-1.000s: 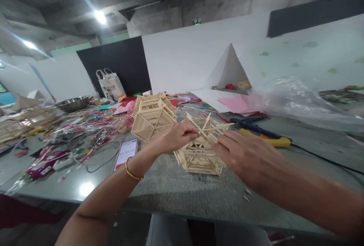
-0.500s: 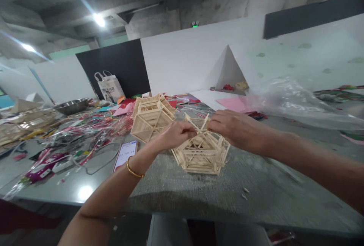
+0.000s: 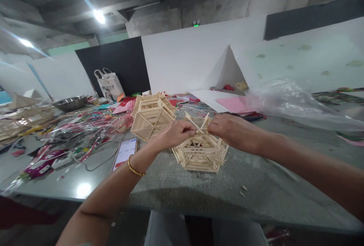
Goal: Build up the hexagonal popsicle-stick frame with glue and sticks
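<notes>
A pale wooden stick frame (image 3: pixel 201 158), built of thin sticks with open sides, stands on the grey table in front of me. Crossed sticks rise at its top. My left hand (image 3: pixel 179 134) is closed at the left of the crossing, thumb and fingers pinched against the sticks. On the right of the crossing, my right hand (image 3: pixel 224 128) also pinches at the top sticks, its fingertips partly hidden behind its knuckles. A second stick structure (image 3: pixel 153 119), with a six-sided face of slats, sits behind my left hand.
A phone (image 3: pixel 124 155) showing a timer lies left of my wrist. Further left are a purple glue gun (image 3: pixel 47 162), a white cable and heaped plastic wrappers. A metal bowl (image 3: pixel 71 103) and tote bag (image 3: pixel 109 84) stand behind; clear plastic (image 3: pixel 295 103) spreads at the right.
My right hand has shifted slightly down and in at the top of the stick frame. The left hand keeps nearly the same place, and the view has moved a little.
</notes>
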The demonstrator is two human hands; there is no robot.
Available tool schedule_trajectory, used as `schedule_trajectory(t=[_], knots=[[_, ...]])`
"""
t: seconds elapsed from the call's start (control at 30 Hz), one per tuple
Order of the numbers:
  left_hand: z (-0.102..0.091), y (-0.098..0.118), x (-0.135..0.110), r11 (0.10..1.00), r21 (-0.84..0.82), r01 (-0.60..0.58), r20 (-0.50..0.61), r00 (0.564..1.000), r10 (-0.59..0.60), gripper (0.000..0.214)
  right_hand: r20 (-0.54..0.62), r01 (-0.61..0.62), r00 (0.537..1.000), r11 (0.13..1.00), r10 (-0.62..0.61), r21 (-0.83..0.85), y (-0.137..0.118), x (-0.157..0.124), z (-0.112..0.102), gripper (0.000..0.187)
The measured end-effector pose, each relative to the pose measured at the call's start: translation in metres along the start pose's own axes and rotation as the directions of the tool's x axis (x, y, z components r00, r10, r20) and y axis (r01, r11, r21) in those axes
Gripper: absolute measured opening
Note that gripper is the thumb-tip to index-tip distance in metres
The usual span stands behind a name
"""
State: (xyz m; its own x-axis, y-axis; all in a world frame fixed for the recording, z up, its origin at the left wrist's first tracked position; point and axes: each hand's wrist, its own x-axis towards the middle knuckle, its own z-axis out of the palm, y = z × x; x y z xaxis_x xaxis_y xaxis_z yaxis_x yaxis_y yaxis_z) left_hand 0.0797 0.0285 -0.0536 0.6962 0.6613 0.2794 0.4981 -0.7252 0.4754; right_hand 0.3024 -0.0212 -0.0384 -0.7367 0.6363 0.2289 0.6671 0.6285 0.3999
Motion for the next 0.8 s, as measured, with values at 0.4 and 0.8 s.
schedule_trajectory(t=[0.4,0.8], knots=[[0.0,0.007,-0.005,0.996,0.084,0.019,-0.016,1.0,-0.017,0.021,-0.055,-0.019,0.998,0.975,0.032,0.22,0.005,0.0,0.011,0.017],[-0.033,0.011,-0.035,0.989,0.142,-0.033,-0.204,0.977,0.061,0.023,-0.171,0.042,0.985,0.989,-0.017,0.143,0.012,-0.009,0.024,0.027]])
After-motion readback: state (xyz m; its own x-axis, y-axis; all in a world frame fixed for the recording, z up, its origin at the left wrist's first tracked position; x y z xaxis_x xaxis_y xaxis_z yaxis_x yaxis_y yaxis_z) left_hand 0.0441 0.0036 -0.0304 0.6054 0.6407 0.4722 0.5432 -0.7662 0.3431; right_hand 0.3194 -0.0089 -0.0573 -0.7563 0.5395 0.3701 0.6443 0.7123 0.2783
